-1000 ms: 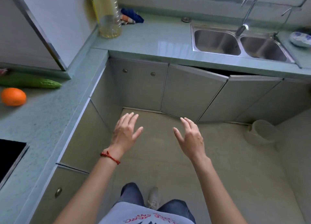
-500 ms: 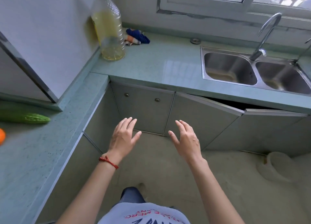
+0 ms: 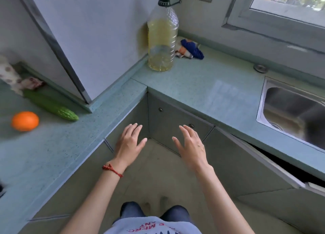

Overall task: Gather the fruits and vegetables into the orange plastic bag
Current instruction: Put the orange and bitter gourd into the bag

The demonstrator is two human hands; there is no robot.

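An orange (image 3: 25, 121) lies on the green countertop (image 3: 52, 151) at the far left. Just behind it lies a long green bitter gourd (image 3: 52, 105), its far end against a spotted white cloth (image 3: 10, 75). My left hand (image 3: 129, 142), with a red string at the wrist, hovers open in front of the counter's inner corner, well to the right of the orange. My right hand (image 3: 190, 145) hovers open beside it, empty. No orange plastic bag is in view.
A large bottle of yellow oil (image 3: 162, 38) stands in the counter's back corner beside a blue and orange rag (image 3: 190, 49). A steel sink (image 3: 292, 114) lies at the right. Cabinet doors (image 3: 175, 128) run below the counter; one at the right hangs ajar.
The view has tilted up and swung left, bringing the orange and the gourd further into view. Both hands stay open and empty, held out in front.
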